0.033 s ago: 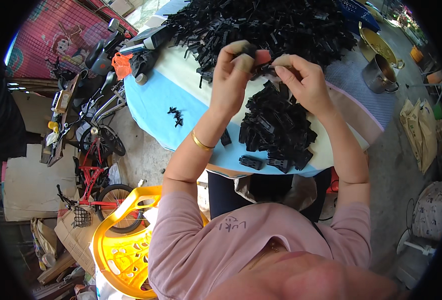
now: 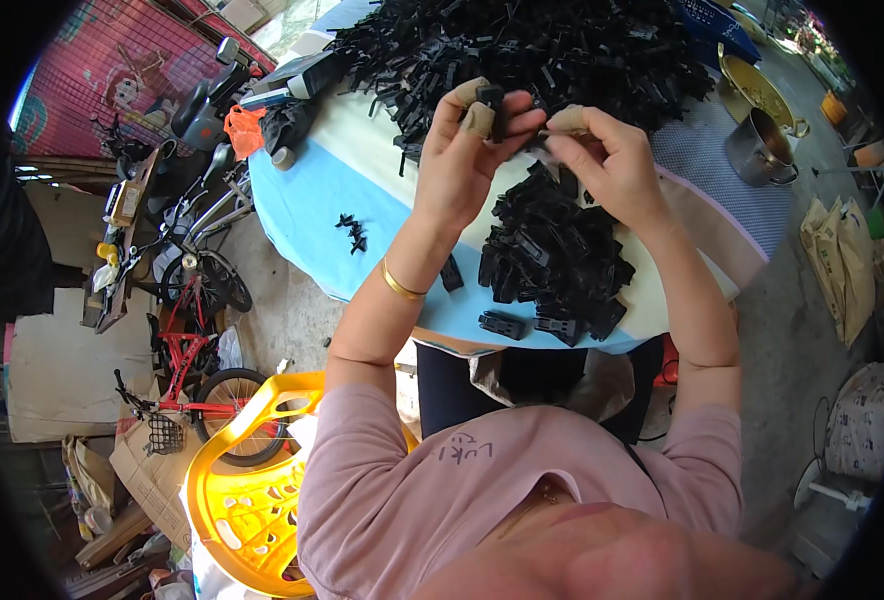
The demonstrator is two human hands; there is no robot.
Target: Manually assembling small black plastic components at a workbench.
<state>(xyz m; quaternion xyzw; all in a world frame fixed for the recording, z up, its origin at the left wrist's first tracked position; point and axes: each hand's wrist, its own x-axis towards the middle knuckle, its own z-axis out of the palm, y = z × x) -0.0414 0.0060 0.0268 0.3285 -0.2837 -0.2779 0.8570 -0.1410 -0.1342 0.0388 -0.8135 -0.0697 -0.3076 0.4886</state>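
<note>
My left hand, with covers on its thumb and a fingertip, is closed on a small black plastic part. Close beside it, my right hand has thumb and covered forefinger pinched together. Whatever those fingertips grip is too small to make out. Below both hands lies a heap of black plastic pieces near the table's front edge. A far larger pile of black parts spreads across the back. Several tiny black bits rest on the blue stripe at the left.
The round table has a striped cover. Metal pots stand at its right edge. An orange plastic bag and a small round lid sit at the left. A yellow chair and a red bicycle are to the left.
The fingers of my left hand have turned and spread slightly, so the black part shows more clearly. My right hand has barely shifted.
</note>
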